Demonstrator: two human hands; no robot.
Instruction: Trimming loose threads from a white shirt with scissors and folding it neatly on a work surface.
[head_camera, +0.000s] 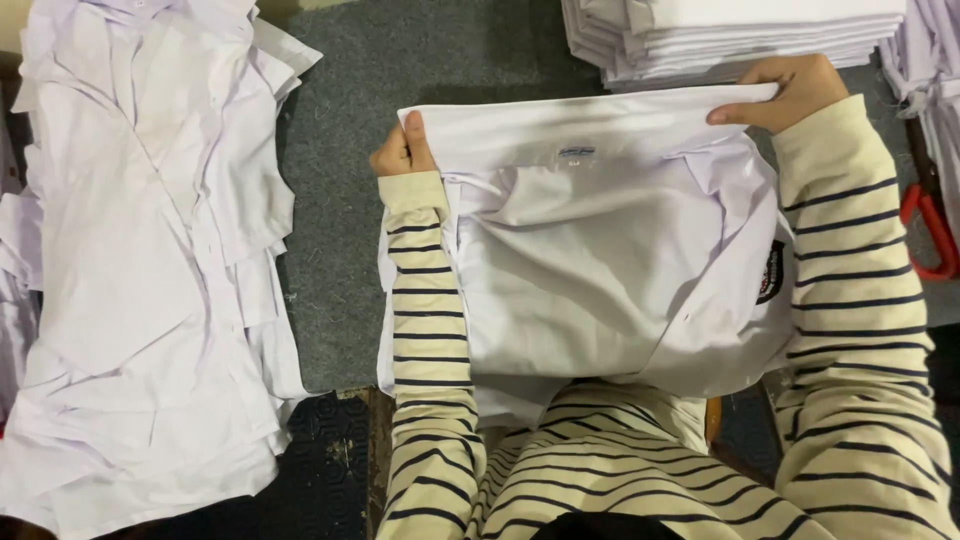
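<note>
**Both hands grip a white shirt at the collar**

While a loose heap (150, 250) of unfolded white shirts sprawls down the whole left side of the grey surface (345, 200), I hold one shirt (590, 280) flat in front of me, its collar end turned away from my body. It lies between my two forearms, in striped cream sleeves, and its near edge hangs over the table's rim toward my lap. A dark badge (771, 271) shows on the fabric at the shirt's right edge, just beside my right sleeve. Beyond the shirt, at the top of the frame, a neat stack (740, 40) of folded white shirts sits square, almost touching the collar edge that I am holding. More white cloth (935, 90) lies at the far right, and red-handled scissors (930, 225) rest below it, well clear of my sleeve. My right hand (785, 92) is curled over the far right corner of the collar, fingers closed down on the fabric with the thumb beneath it. My left hand (402, 150) is shut in a fist on the far left corner, pinching the cloth between thumb and fingers. A small label (577, 152) sits on the collar band, midway between my hands.
</note>
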